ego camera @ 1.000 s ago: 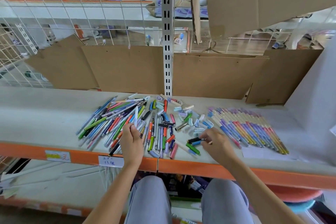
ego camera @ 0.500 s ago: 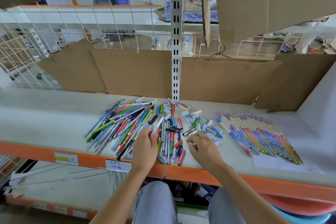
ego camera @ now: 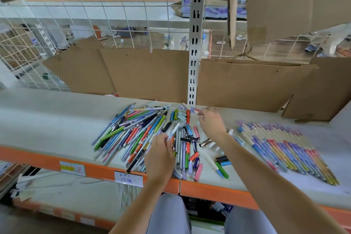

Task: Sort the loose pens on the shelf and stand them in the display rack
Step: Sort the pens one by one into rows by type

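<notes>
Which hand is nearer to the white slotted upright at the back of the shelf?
Right. The right hand reaches toward the back of the shelf, just in front of the upright's foot. The left hand sits nearer the shelf's front edge, holding a white pen.

On the shelf's orange front edge, your white tag reads roughly "1.5", handwritten; left of it, the yellow-marked tag looks illegible.
</notes>
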